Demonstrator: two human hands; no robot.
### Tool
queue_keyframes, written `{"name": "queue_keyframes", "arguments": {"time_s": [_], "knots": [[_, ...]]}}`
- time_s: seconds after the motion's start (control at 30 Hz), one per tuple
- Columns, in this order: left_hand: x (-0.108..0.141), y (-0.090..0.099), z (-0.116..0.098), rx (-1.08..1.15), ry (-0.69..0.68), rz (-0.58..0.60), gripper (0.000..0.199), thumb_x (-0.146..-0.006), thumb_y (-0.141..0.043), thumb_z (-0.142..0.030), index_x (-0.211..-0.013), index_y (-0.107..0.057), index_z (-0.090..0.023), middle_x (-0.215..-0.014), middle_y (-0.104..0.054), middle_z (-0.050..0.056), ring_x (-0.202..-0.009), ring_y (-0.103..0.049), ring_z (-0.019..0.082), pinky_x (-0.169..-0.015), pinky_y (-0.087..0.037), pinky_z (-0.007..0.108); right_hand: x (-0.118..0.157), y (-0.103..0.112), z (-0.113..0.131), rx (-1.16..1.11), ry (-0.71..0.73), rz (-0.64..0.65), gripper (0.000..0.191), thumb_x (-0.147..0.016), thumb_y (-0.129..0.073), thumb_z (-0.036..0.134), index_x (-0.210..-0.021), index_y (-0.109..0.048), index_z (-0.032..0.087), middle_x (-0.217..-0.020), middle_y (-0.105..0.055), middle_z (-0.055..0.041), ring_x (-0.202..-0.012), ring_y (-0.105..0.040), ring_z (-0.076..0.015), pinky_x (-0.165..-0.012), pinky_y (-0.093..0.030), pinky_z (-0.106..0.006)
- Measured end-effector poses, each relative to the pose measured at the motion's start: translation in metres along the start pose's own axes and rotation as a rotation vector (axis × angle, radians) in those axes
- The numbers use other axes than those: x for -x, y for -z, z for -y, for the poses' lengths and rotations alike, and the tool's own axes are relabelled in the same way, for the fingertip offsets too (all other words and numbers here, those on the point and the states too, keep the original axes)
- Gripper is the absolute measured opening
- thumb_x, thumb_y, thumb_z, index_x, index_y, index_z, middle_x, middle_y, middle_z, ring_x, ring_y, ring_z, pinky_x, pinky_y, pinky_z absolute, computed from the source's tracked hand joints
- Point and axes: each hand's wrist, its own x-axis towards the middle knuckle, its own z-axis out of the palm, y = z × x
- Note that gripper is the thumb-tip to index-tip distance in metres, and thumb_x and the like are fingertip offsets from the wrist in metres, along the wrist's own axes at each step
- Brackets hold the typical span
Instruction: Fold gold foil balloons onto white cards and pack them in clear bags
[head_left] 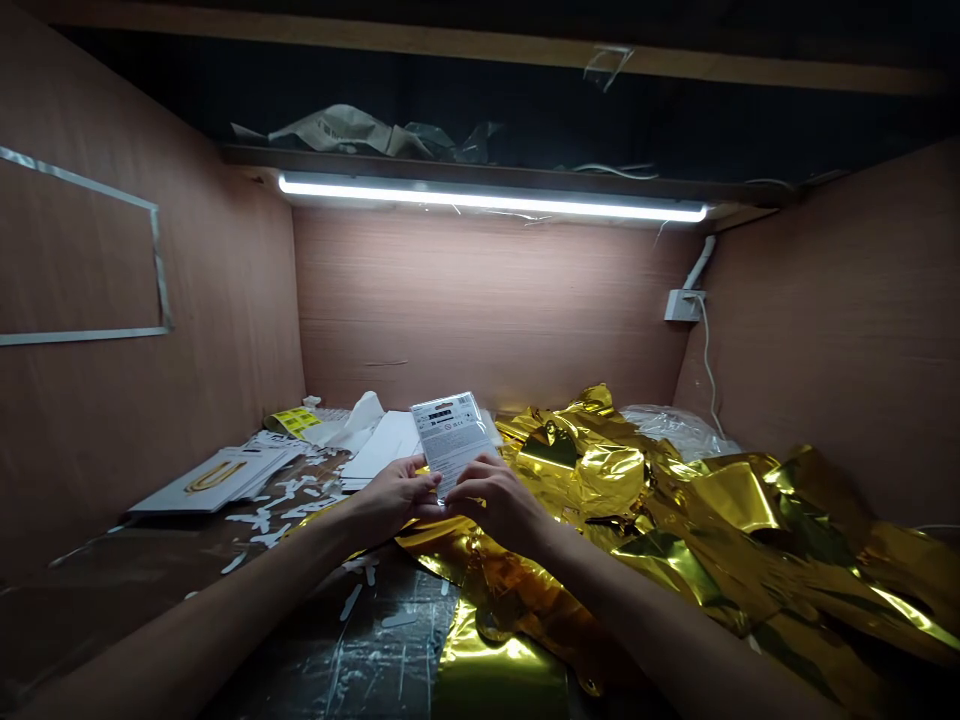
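White card (451, 438), fingers (482, 470) low, top edge free

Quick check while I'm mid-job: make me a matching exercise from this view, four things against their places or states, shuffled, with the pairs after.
Things:
1. Printed card
2. Gold foil
3. Light tube
4. White wall box

Places or states:
A. Lit, beneath the shelf
B. At the fingers of the left hand and right hand
C. Near the back right corner, beside a cable
D. Crumpled, mostly toward the right

Pairs: 1-B, 2-D, 3-A, 4-C
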Motion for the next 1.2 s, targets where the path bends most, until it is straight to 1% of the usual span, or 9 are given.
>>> {"name": "queue_keyframes", "arguments": {"time_s": [0.33, 0.47, 0.63, 0.73, 0.87, 0.93, 1.0, 1.1, 1.2], "knots": [[0.004, -0.005, 0.010, -0.016, 0.023, 0.002, 0.030, -0.081, -0.079, -0.013, -0.110, -0.070, -0.010, -0.086, -0.076, 0.013, -0.066, -0.075, 0.020, -0.065, -0.063, 0.029, 0.007, -0.012, -0.001, -0.048, -0.063, 0.112, 0.010, -0.089, -0.072, 0.015, -0.085, -0.074, 0.023, -0.087, -0.072, -0.0027, -0.087, -0.061, -0.0198, -0.081, -0.045, -0.032], [0.003, -0.002, 0.016, -0.040, 0.053, 0.042, 0.026, -0.082, -0.078, -0.015, -0.107, -0.070, -0.010, -0.076, -0.073, 0.009, -0.059, -0.071, 0.017, -0.060, -0.062, 0.027, 0.011, -0.017, 0.002, 0.060, -0.050, 0.209, 0.015, -0.081, -0.066, 0.005, -0.083, -0.067, 0.020, -0.088, -0.069, -0.0036, -0.086, -0.058, -0.0205, -0.081, -0.043, -0.034], [0.000, 0.003, 0.015, -0.002, 0.070, -0.013, 0.010, -0.083, -0.074, -0.010, -0.090, -0.067, -0.011, -0.077, -0.073, 0.010, -0.066, -0.074, 0.019, -0.072, -0.064, 0.030, 0.009, -0.019, 0.006, 0.276, -0.057, 0.263, 0.017, -0.077, -0.059, 0.005, -0.089, -0.060, 0.017, -0.092, -0.065, -0.0084, -0.085, -0.052, -0.0225, -0.080, -0.041, -0.036], [0.000, 0.003, 0.012, 0.048, 0.075, -0.061, 0.018, -0.082, -0.075, -0.007, -0.076, -0.059, -0.013, -0.075, -0.071, 0.009, -0.072, -0.076, 0.021, -0.080, -0.064, 0.033, 0.007, -0.017, 0.009, 0.225, -0.086, 0.232, 0.020, -0.076, -0.054, 0.003, -0.089, -0.058, 0.017, -0.092, -0.063, -0.0083, -0.084, -0.051, -0.0221, -0.080, -0.041, -0.036], [0.001, 0.002, 0.006, 0.080, 0.042, -0.070, 0.013, -0.084, -0.071, -0.004, -0.083, -0.061, -0.012, -0.080, -0.073, 0.011, -0.080, -0.078, 0.026, -0.079, -0.065, 0.034, 0.003, -0.009, 0.003, -0.034, -0.262, 0.044, 0.013, -0.088, -0.047, 0.009, -0.085, -0.055, 0.019, -0.084, -0.061, -0.0065, -0.076, -0.051, -0.0200, -0.069, -0.042, -0.032], [-0.001, 0.004, 0.002, 0.092, 0.034, -0.126, 0.014, -0.087, -0.068, -0.002, -0.081, -0.060, -0.011, -0.077, -0.070, 0.010, -0.082, -0.078, 0.027, -0.077, -0.065, 0.031, 0.000, 0.003, -0.010, -0.216, -0.374, -0.100, 0.012, -0.092, -0.048, 0.015, -0.083, -0.055, 0.019, -0.080, -0.061, -0.0043, -0.073, -0.052, -0.0184, -0.066, -0.044, -0.030], [-0.002, 0.008, -0.002, 0.104, 0.047, -0.202, 0.021, -0.090, -0.063, 0.000, -0.075, -0.054, -0.013, -0.068, -0.065, 0.008, -0.085, -0.079, 0.027, -0.078, -0.065, 0.029, -0.005, 0.022, -0.030, -0.460, -0.487, -0.337, 0.011, -0.093, -0.050, 0.018, -0.084, -0.057, 0.019, -0.082, -0.064, -0.0032, -0.074, -0.057, -0.0165, -0.070, -0.049, -0.029], [-0.004, 0.011, -0.009, 0.111, 0.063, -0.257, 0.026, -0.094, -0.055, 0.000, -0.074, -0.050, -0.014, -0.064, -0.060, 0.005, -0.090, -0.079, 0.028, -0.082, -0.065, 0.031, -0.011, 0.060, -0.063, -0.907, -0.736, -0.835, 0.015, -0.093, -0.046, 0.009, -0.083, -0.049, 0.020, -0.088, -0.069, -0.0034, -0.065, -0.060, -0.0104, -0.065, -0.054, -0.024], [-0.002, 0.008, -0.015, 0.108, 0.088, -0.254, 0.023, -0.095, -0.053, 0.001, -0.077, -0.051, -0.013, -0.067, -0.062, 0.006, -0.093, -0.078, 0.029, -0.084, -0.065, 0.031, -0.011, 0.089, -0.081, -1.032, -0.870, -1.107, 0.021, -0.094, -0.041, 0.003, -0.082, -0.044, 0.020, -0.080, -0.069, -0.0035, -0.065, -0.067, -0.0101, -0.065, -0.058, -0.022]]}}
